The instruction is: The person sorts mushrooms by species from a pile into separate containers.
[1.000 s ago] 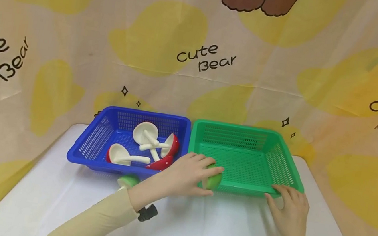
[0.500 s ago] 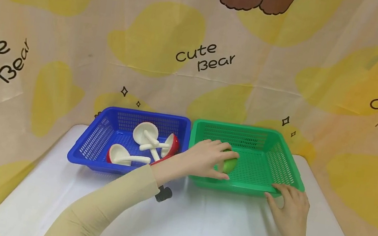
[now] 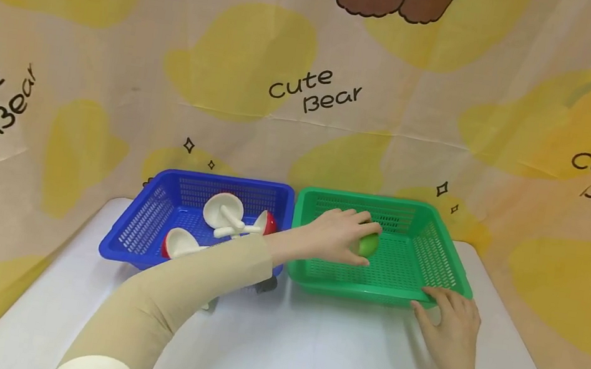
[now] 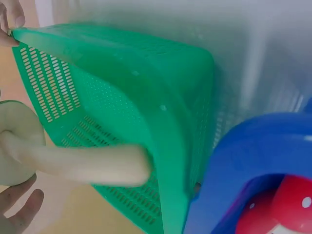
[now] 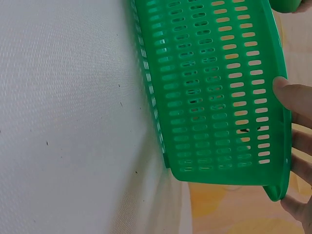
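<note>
My left hand (image 3: 343,237) reaches over the green basket (image 3: 435,254) and grips a green toy mushroom (image 3: 369,245) by its cap, just above the basket floor. In the left wrist view, the mushroom's cream stem (image 4: 83,165) points across the green basket (image 4: 146,83), and my fingers (image 4: 19,209) curl beneath the cap. My right hand (image 3: 448,326) lies on the white table (image 3: 316,358) with relaxed fingers, touching the basket's front right corner. The right wrist view shows the fingers (image 5: 295,100) against the rim of the slotted basket wall (image 5: 209,87).
A blue basket (image 3: 136,231) stands left of the green one, touching it, and holds several red and cream toy mushrooms (image 3: 223,212). A small cream piece (image 3: 207,306) shows on the table under my left forearm. A bear-print cloth hangs close behind the baskets.
My left hand carried the green mushroom from the table at the basket's front edge, over the rim, and further into the green basket. The right hand stayed at the corner.
</note>
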